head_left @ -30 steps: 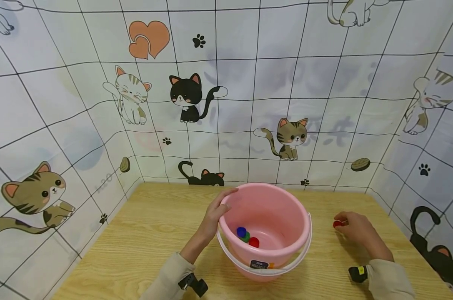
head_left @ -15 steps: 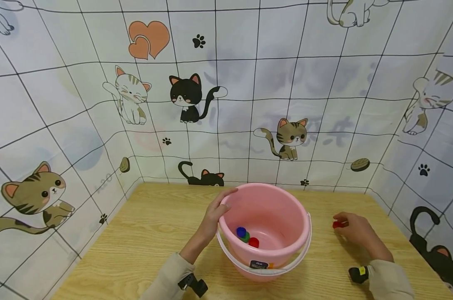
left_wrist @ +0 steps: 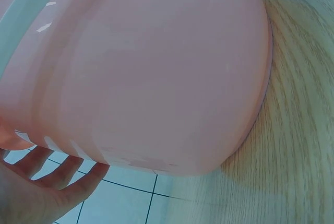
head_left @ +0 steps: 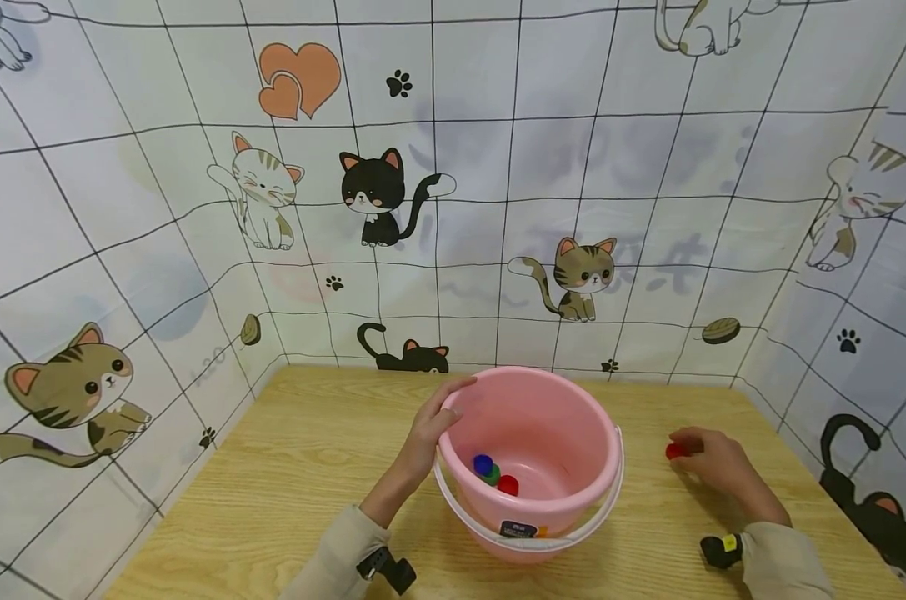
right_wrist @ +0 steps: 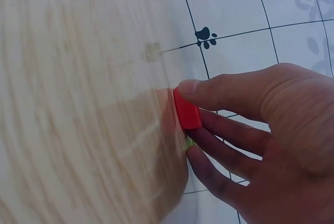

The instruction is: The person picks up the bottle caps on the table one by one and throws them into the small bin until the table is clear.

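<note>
A pink bucket stands on the table, its white handle hanging down in front. My left hand grips the left rim; in the left wrist view its fingers lie along the bucket's side. Inside the bucket lie a blue bottle cap, a green bottle cap and a red bottle cap. To the right of the bucket, my right hand pinches another red bottle cap at the tabletop, thumb on one side. A small green patch shows behind those fingers; its kind is unclear.
The wooden table reaches back to a white sheet printed with cats and grid lines. That sheet also rises on both sides. A black wrist camera sits on each wrist.
My right hand has shifted very slightly and stays at the red bottle cap. The left hand and the bucket have not visibly moved.
</note>
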`<state>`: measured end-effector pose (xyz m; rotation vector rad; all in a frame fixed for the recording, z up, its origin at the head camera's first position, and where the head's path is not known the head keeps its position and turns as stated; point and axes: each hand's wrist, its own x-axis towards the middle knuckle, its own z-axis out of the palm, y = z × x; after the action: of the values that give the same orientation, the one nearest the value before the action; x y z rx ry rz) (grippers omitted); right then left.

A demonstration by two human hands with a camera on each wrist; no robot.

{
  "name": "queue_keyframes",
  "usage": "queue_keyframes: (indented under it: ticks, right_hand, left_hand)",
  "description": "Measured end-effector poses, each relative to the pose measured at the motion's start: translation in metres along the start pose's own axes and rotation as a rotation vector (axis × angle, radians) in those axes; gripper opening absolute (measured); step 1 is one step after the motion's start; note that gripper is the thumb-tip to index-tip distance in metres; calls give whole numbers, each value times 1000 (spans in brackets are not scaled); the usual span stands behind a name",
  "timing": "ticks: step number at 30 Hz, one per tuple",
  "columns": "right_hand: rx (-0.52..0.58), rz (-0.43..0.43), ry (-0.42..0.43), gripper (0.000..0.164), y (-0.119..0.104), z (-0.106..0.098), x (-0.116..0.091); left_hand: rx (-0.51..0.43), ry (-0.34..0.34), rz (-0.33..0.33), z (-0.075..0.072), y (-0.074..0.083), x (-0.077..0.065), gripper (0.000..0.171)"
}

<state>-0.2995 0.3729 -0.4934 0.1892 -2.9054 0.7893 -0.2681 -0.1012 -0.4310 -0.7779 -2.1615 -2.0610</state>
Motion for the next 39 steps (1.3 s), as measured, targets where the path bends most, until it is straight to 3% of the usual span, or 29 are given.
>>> queue_keyframes:
  ticks: [17, 39]
  right_hand:
    - [53, 1, -17, 50, 2, 1, -2]
    - [24, 38, -32, 46, -3, 0, 1]
  left_hand:
    - [-3, 3, -3, 1, 0, 1, 55]
    - [-9, 18, -8, 2, 1, -1, 55]
